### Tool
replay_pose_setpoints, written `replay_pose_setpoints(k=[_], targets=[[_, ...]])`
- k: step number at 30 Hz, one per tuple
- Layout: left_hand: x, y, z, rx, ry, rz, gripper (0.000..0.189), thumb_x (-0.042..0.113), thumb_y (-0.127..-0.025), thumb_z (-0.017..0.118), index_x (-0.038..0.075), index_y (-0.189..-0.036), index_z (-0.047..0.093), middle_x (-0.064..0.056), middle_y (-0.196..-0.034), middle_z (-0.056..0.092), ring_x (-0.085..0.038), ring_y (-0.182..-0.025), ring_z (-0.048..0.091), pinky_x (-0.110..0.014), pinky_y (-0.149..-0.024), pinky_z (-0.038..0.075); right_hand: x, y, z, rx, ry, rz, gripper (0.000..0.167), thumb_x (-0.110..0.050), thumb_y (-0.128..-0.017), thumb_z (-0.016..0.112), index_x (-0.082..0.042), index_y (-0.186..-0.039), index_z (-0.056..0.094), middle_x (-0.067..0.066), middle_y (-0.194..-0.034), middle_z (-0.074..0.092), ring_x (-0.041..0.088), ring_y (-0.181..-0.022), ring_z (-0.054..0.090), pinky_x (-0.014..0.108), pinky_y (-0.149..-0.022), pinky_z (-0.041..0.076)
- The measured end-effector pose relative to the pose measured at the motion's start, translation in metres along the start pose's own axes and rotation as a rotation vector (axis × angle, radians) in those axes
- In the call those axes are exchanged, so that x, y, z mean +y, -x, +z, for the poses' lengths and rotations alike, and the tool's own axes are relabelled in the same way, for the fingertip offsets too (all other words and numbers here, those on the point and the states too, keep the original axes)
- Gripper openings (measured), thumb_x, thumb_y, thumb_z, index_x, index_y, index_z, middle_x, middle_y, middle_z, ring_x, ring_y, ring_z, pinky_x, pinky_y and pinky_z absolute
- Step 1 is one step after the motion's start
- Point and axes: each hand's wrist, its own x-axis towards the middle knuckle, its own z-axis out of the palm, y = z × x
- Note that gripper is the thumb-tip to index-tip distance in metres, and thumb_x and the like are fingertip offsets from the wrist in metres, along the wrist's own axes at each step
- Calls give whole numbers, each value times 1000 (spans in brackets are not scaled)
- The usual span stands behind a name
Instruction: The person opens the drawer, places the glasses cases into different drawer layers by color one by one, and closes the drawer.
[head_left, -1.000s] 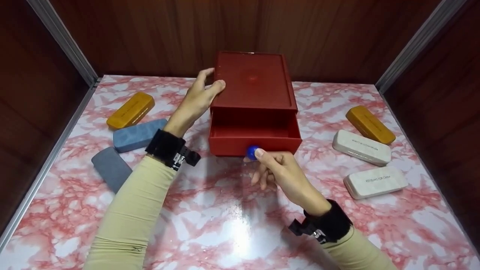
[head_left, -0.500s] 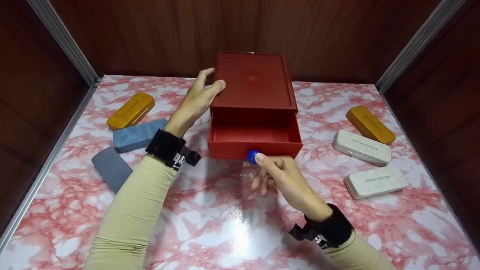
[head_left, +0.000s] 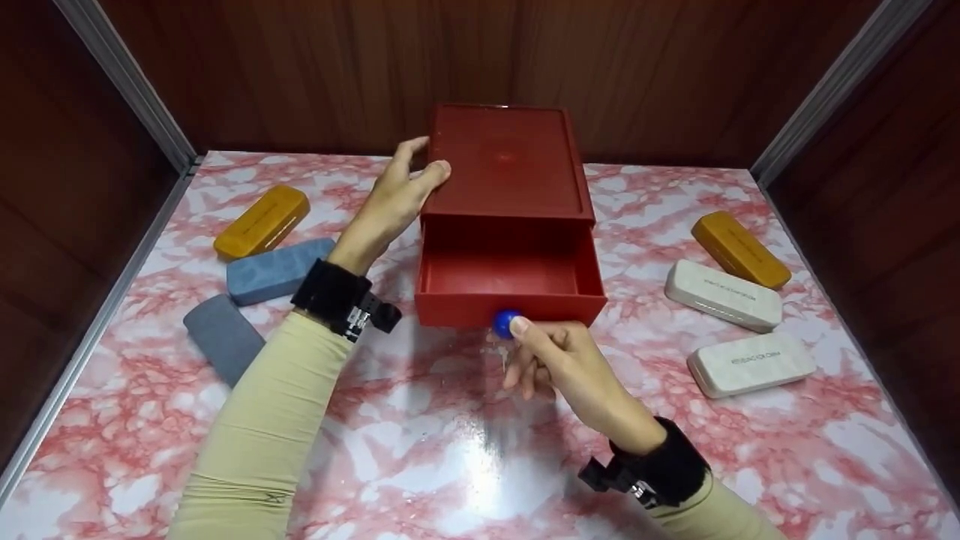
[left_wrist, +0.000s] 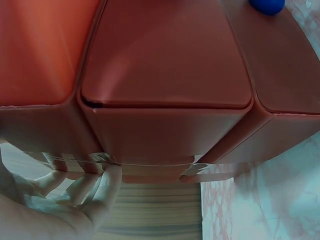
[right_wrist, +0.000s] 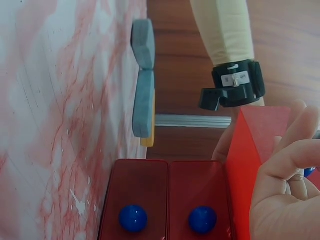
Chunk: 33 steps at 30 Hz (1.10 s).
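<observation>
A red drawer cabinet [head_left: 506, 165] stands at the back of the table; in the right wrist view two lower drawers [right_wrist: 142, 182] with blue knobs are closed. The top drawer [head_left: 510, 281] is pulled partway out and looks bare inside. My right hand [head_left: 574, 367] pinches its blue knob [head_left: 505, 324] between thumb and forefinger, the other fingers loosely bent. My left hand [head_left: 401, 187] rests against the cabinet's left side, thumb on the top edge. In the left wrist view its fingers [left_wrist: 107, 187] touch the cabinet; their tips are partly hidden.
On the left lie a yellow glasses case [head_left: 262, 221], a blue one [head_left: 274, 274] and a grey-blue one [head_left: 223, 337], partly behind the left forearm. A yellow case [head_left: 741, 249] and two white cases [head_left: 724, 294] lie on the right. Wood-look walls [head_left: 495, 60] enclose the table.
The top drawer has slid further out, toward me, as my right hand draws back with the knob. My left hand and the cabinet body have stayed in place.
</observation>
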Motion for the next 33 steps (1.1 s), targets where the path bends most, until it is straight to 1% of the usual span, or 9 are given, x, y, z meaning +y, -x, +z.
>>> replay_pose_setpoints(k=[2,6,9,10,19,25,28,31,33], targets=[[0,0,0,0,-9,2,71,36,-106,60,13,-166,30,-13,-162,42,-23,-145,49,-36,-115,45,1,1,0,-6,-6,-3,51,-39,-111,56,0,-84,76,11,-71,74,14,-51,59,24,-45,35],[0,1,0,3,-29,2,72,37,-106,60,13,-166,29,-13,-165,39,-23,-148,47,-36,-117,43,1,3,0,-18,-6,-8,50,-38,-112,56,0,-86,76,12,-72,75,13,-51,59,24,-45,35],[0,1,-1,5,-34,-5,72,38,-106,61,14,-166,29,-13,-166,38,-23,-149,46,-37,-118,42,2,5,0,-22,-1,-9,56,-38,-112,55,3,-76,69,12,-72,74,13,-51,58,24,-45,36],[0,0,-1,4,-32,-7,72,38,-106,60,14,-166,29,-13,-166,38,-23,-149,46,-36,-118,42,2,5,1,-24,2,-9,57,-39,-112,55,3,-76,69,13,-72,74,13,-51,58,24,-45,36],[0,1,-1,5,-14,4,71,36,-107,60,12,-166,30,-13,-163,41,-23,-147,48,-35,-116,43,2,6,2,-37,-2,-8,56,-37,-112,54,3,-78,70,12,-73,75,12,-51,58,25,-45,36],[-1,1,-2,12,-13,10,70,35,-107,61,12,-166,30,-13,-164,40,-24,-147,47,-35,-117,42,3,5,-3,-86,17,-11,55,-33,-114,49,6,-82,71,14,-76,76,11,-51,58,22,-45,39],[-1,1,-2,9,-8,8,70,35,-107,61,12,-166,30,-13,-164,40,-24,-148,47,-35,-118,42,2,8,-11,-106,94,4,51,-33,-114,49,5,-91,74,17,-78,76,14,-51,60,23,-46,43],[-1,1,-2,4,-17,0,72,37,-106,61,13,-166,29,-13,-167,37,-24,-149,45,-36,-119,41,2,14,-27,-139,225,15,40,-31,-113,53,1,-115,76,15,-80,75,18,-55,63,27,-50,51],[-1,1,-1,1,-15,0,72,37,-106,61,14,-166,29,-14,-166,37,-23,-150,45,-36,-119,41,3,20,-41,-187,318,-11,34,-28,-112,56,-3,-127,74,11,-82,75,20,-58,66,30,-52,55]])
